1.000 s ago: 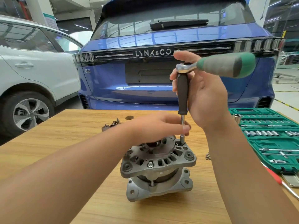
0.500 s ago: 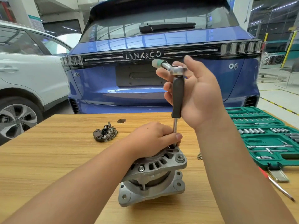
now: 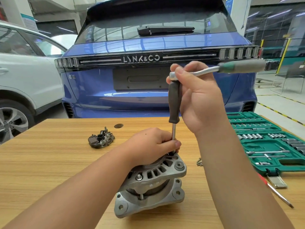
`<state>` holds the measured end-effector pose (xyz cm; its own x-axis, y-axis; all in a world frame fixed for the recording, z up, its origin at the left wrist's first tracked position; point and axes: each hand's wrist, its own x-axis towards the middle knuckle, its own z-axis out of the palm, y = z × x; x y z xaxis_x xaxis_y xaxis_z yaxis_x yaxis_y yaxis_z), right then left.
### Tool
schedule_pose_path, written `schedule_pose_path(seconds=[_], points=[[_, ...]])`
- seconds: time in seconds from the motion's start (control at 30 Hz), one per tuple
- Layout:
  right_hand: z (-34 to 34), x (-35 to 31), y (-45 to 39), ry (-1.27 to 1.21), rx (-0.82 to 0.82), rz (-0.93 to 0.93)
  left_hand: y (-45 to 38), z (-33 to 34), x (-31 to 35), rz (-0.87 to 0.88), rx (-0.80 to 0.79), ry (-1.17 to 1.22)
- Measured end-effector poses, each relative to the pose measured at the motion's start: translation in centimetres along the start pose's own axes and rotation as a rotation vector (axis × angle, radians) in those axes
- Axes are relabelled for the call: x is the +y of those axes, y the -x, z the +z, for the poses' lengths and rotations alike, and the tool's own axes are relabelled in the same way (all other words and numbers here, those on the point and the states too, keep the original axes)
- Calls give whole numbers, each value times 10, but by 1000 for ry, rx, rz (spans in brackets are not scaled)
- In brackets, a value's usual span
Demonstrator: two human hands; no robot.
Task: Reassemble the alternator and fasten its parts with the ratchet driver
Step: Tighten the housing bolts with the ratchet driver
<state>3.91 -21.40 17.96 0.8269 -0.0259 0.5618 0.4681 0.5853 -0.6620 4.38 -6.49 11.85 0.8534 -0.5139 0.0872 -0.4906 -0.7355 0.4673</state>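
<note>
Steadying the ribbed grey cast-metal alternator (image 3: 153,176), the left hand (image 3: 151,144) pinches the steel shaft. The right hand (image 3: 196,103) clamps the black-handled ratchet driver (image 3: 174,100); keeping it vertical should prevent the fastener cross-threading.

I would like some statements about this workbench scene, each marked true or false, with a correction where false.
1. The left hand rests on top of the alternator, fingers round the driver's steel shaft. True.
2. The ratchet handle points toward the white car. False: it points right, away from the white car.
3. The green socket case lies open on the table's right side. True.
4. The dark loose part sits inside the socket case. False: it lies on the table, left of the alternator.
5. The right hand holds the ratchet's head. True.
</note>
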Motion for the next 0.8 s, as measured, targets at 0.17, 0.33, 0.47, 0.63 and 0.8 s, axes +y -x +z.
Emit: schedule_pose_path(seconds=[0.17,0.33,0.47,0.63,0.8], points=[[1,19,3,511,-140,-411,0,0,0,0,-1,-3],[-3,15,1,129,-344,-144,0,0,0,-11,7,-16],[-10,11,-4,16,-385,37,0,-1,0,-2,9,-27],[-4,11,-1,60,-214,66,1,-1,1,-2,8,-32],[7,17,5,609,221,-351,1,0,2,24,-3,-57]])
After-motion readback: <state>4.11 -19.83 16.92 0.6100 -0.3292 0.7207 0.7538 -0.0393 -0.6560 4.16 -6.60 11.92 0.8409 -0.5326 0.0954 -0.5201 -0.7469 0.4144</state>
